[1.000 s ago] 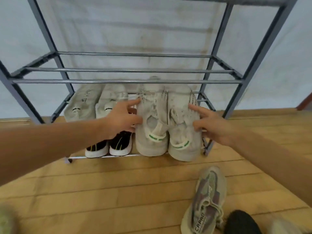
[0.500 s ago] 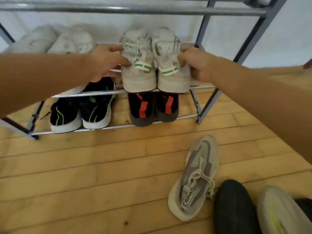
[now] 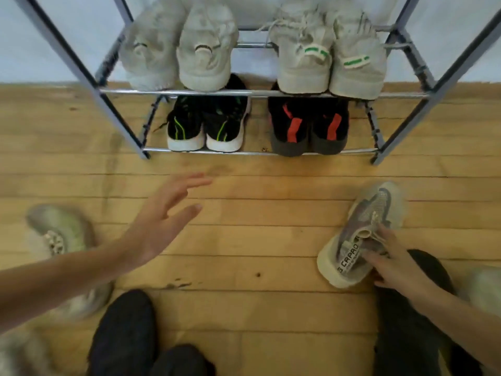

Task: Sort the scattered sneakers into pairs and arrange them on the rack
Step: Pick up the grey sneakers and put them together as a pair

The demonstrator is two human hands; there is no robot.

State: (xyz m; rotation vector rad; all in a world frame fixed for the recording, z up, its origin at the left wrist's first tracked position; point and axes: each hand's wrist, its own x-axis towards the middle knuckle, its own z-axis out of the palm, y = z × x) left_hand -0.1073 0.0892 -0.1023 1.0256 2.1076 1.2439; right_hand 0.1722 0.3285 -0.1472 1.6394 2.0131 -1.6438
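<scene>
The grey metal rack (image 3: pixel 244 92) holds two pairs on its upper shelf: plain pale sneakers (image 3: pixel 179 47) at left, pale ones with green heel tabs (image 3: pixel 328 52) at right. Below sit a black pair with green stripes (image 3: pixel 207 123) and a black pair with red stripes (image 3: pixel 309 126). On the floor at right lies a beige-and-purple knit sneaker (image 3: pixel 363 232); my right hand (image 3: pixel 393 264) rests on its heel and collar, fingers curling around it. My left hand (image 3: pixel 162 221) hovers open over the bare floor. A blurred beige-green sneaker (image 3: pixel 59 232) lies at far left.
Wooden plank floor (image 3: pixel 257 213) in front of the rack. My dark-clad knees (image 3: pixel 127 332) fill the bottom edge. Another pale sneaker (image 3: pixel 485 289) shows at the right edge and a blurred one (image 3: pixel 19 354) at bottom left. A white wall stands behind the rack.
Both hands left the green-tabbed pair on the upper shelf and dropped to the floor. The right hand came onto the beige-purple sneaker; the view tilted down.
</scene>
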